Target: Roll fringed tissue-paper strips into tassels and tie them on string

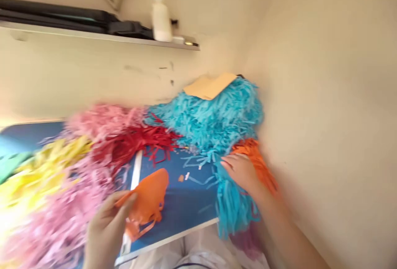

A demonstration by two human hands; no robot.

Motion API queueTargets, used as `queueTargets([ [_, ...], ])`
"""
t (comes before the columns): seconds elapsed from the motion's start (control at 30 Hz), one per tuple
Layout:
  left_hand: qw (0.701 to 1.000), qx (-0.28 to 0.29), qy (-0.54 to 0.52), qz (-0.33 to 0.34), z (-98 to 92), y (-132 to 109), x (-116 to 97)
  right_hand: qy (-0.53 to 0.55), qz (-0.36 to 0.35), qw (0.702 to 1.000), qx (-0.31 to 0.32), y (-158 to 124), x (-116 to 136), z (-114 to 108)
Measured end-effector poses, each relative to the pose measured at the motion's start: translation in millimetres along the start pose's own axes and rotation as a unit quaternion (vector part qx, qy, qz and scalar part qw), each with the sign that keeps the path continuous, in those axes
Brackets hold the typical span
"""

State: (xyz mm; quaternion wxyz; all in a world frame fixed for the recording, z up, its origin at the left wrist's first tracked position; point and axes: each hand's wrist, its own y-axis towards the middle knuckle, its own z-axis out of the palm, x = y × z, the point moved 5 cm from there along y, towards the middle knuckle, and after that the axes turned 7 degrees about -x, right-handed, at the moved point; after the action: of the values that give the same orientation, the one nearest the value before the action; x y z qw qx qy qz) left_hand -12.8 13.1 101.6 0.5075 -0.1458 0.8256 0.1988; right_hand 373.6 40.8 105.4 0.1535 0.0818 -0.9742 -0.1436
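My left hand [108, 223] is closed on an orange fringed piece [151, 194], thin and sheet-like, pinched between thumb and fingers above the table. Loose cut strips dangle from its lower edge. At the right, my right hand [240, 172] rests on a pile of blue strips [214, 116], its fingers reaching left and nothing visibly gripped. Orange strips [257, 157] lie right beside it, against the wall. Part of the blue strips hangs over the table's front edge below that hand. Motion blur softens both hands.
Red [136, 143], pink [105, 122], lilac [80, 194] and yellow strips [46, 165] cover the left of the blue table [186, 203]. A tan sheet [211, 86] tops the blue pile. A wall shelf [93, 35] holds a white bottle [162, 21]. The right wall [335, 116] stands close.
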Motion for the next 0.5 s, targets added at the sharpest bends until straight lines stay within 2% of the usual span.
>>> queueTargets([
  [0.03, 0.999, 0.018, -0.035, -0.010, 1.6, 0.8, 2.3, 0.009, 0.005, 0.997, -0.076, -4.6, 13.0, -7.0],
  [0.07, 0.998, 0.022, -0.061, -0.009, 4.1, 0.9, 2.3, 0.038, -0.007, 0.992, -0.122, -10.5, 31.7, -7.7],
  [0.13, 0.994, 0.019, -0.105, 0.000, 12.2, -1.9, -1.3, 0.121, -0.049, 0.979, -0.155, -24.2, 81.8, 5.8],
  [0.23, 0.991, 0.022, -0.132, 0.007, 25.0, -12.0, -7.5, 0.184, -0.098, 0.965, -0.159, -39.1, 162.8, 44.8],
  [0.3, 0.993, 0.019, -0.114, 0.032, 25.6, -16.8, -9.7, 0.201, -0.091, 0.953, -0.206, -40.3, 197.2, 64.4],
  [0.37, 0.995, 0.012, -0.067, 0.079, 18.5, -16.3, -9.9, 0.232, -0.062, 0.946, -0.219, -33.4, 210.5, 75.7],
  [0.4, 0.994, 0.016, -0.036, 0.098, 13.8, -14.0, -8.5, 0.255, -0.049, 0.944, -0.202, -27.6, 211.5, 78.5],
  [0.5, 0.987, 0.083, 0.065, 0.119, 2.2, -3.1, 0.7, 0.340, -0.022, 0.936, -0.092, -7.3, 205.4, 77.9],
])
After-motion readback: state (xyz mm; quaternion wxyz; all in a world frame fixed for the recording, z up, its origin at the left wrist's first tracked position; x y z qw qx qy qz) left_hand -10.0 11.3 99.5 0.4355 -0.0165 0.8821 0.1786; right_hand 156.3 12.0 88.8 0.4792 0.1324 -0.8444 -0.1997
